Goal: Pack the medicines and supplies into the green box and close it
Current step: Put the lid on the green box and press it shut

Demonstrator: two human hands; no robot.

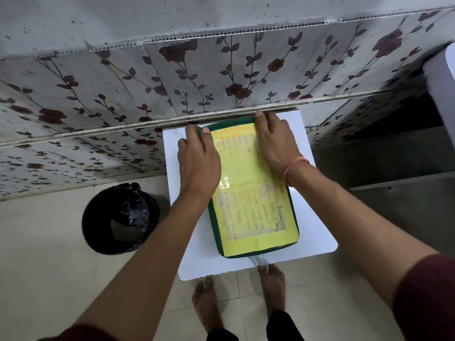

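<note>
The green box (pixel 294 217) lies shut on a small white table (pixel 317 232), its lid covered by a yellow sheet with orange and dark handwriting. My left hand (pixel 198 158) rests on the lid's far left corner, fingers curled over the edge. My right hand (pixel 277 141), with a pink band at the wrist, presses flat on the far right corner, its fingertips over the far edge. No medicines or supplies are in sight; the box's inside is hidden by the lid.
A black bin (pixel 120 217) lined with a dark bag stands on the tiled floor left of the table. A flower-patterned wall (pixel 172 77) rises just behind the table. Shelving (pixel 384 153) lies to the right. Bare feet (pixel 270 284) stand before the table.
</note>
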